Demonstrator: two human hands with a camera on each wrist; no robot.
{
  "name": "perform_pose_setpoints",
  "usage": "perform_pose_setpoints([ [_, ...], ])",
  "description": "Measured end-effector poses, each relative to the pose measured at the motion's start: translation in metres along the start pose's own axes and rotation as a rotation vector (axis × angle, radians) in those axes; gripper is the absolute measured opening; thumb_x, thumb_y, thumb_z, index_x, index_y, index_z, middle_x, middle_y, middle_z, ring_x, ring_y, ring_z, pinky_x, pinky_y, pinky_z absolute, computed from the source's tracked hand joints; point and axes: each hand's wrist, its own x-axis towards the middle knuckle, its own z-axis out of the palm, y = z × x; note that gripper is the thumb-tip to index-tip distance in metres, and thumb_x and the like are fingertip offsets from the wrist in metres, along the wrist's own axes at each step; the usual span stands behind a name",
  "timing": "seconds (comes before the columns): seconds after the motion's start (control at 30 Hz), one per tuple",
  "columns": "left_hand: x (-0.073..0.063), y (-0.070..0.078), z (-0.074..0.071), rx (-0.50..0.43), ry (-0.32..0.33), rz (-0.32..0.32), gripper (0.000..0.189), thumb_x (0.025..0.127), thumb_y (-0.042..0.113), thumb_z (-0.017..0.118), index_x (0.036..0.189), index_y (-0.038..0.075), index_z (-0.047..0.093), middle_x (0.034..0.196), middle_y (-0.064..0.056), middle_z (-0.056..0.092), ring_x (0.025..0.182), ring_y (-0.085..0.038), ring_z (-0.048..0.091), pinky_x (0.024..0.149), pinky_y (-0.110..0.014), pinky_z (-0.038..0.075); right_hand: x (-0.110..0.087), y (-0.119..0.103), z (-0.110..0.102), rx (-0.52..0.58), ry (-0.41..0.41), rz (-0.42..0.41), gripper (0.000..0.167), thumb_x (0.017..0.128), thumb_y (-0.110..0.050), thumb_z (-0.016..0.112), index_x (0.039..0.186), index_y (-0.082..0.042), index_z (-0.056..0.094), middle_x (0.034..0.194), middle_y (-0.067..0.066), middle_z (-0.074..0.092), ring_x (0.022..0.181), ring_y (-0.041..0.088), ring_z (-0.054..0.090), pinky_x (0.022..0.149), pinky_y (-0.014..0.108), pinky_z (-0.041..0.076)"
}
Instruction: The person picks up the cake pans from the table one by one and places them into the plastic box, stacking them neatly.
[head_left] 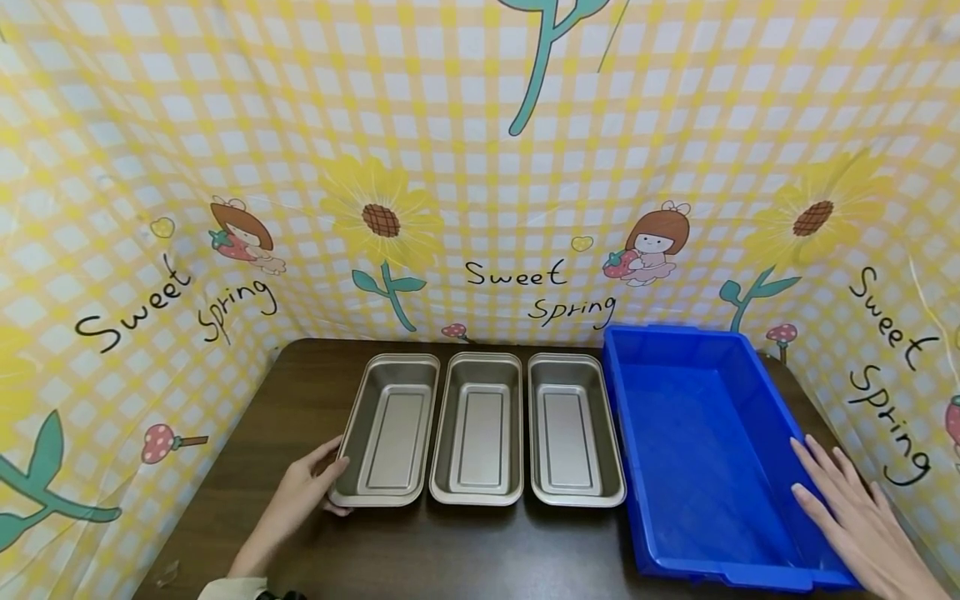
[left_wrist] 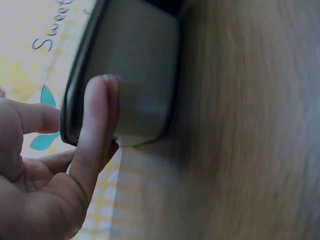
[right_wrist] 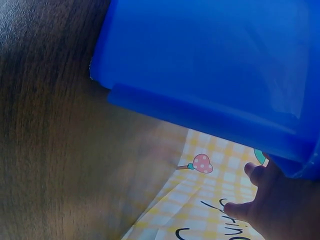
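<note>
Three metal loaf pans stand side by side on the table: the left loaf pan [head_left: 393, 437], the middle loaf pan [head_left: 481, 437] and the right loaf pan [head_left: 566, 437]. My left hand [head_left: 311, 479] grips the left pan at its near left corner. In the left wrist view, the thumb and fingers [left_wrist: 95, 125] of that hand lie on either side of the pan's rim. A blue plastic bin [head_left: 697, 467] stands right of the pans. Over its right rim lies my right hand [head_left: 855, 508], fingers spread and fairly straight. All three pans and the bin hold nothing.
A dark wooden table [head_left: 465, 550] carries everything. Behind it and at both sides hangs a yellow checked cloth [head_left: 487, 192] with printed flowers and lettering. A small clear scrap [head_left: 168, 573] lies near the table's left front edge.
</note>
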Motion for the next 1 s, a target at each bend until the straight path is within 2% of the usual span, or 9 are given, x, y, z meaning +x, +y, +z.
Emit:
perform_pose_setpoints([
  [0.13,-0.004,-0.002,-0.001,-0.151,-0.03,-0.036,0.061,0.108,0.007,0.056,0.161,-0.01,0.03,0.161,-0.038,0.033,0.086,-0.031,0.074,0.071,-0.047,0.068,0.0,0.0,0.001,0.007,0.002,0.0,0.075,0.114,-0.045,0.037,0.17,-0.011,0.001,0.171,0.034,-0.005,0.15,0.061,-0.019,0.103,0.089,-0.019],
  [0.27,-0.008,-0.004,-0.005,-0.205,-0.081,-0.046,0.064,0.107,0.004,0.054,0.162,-0.011,0.024,0.163,-0.039,0.026,0.105,-0.03,0.071,0.079,-0.043,0.067,-0.001,0.0,0.002,0.01,0.009,-0.004,0.075,0.114,-0.045,0.037,0.171,-0.011,0.001,0.17,0.034,-0.004,0.15,0.061,-0.019,0.104,0.089,-0.02],
  [0.33,-0.01,-0.005,-0.007,-0.213,-0.114,-0.038,0.065,0.107,0.003,0.052,0.162,-0.013,0.02,0.162,-0.042,0.023,0.11,-0.03,0.07,0.082,-0.041,0.067,-0.001,0.0,0.001,0.009,0.009,-0.004,0.075,0.114,-0.045,0.037,0.17,-0.011,0.001,0.17,0.034,-0.004,0.15,0.061,-0.019,0.104,0.088,-0.02],
  [0.6,-0.014,-0.011,-0.011,-0.292,-0.161,-0.006,0.067,0.106,-0.001,0.05,0.162,-0.014,0.015,0.163,-0.044,0.016,0.112,-0.023,0.071,0.091,-0.038,0.064,0.001,0.0,0.0,0.002,0.0,0.012,0.077,0.115,-0.045,0.036,0.169,-0.007,-0.002,0.169,0.036,-0.005,0.151,0.059,-0.02,0.106,0.088,-0.019],
  [1.0,-0.016,-0.012,-0.01,-0.345,-0.122,0.011,0.065,0.104,-0.006,0.049,0.161,-0.013,0.02,0.165,-0.04,0.016,0.114,-0.022,0.069,0.092,-0.038,0.064,0.001,0.003,0.001,0.003,-0.009,0.014,0.08,0.114,-0.045,0.036,0.167,-0.009,-0.013,0.169,0.035,-0.007,0.151,0.057,-0.021,0.107,0.085,-0.022],
])
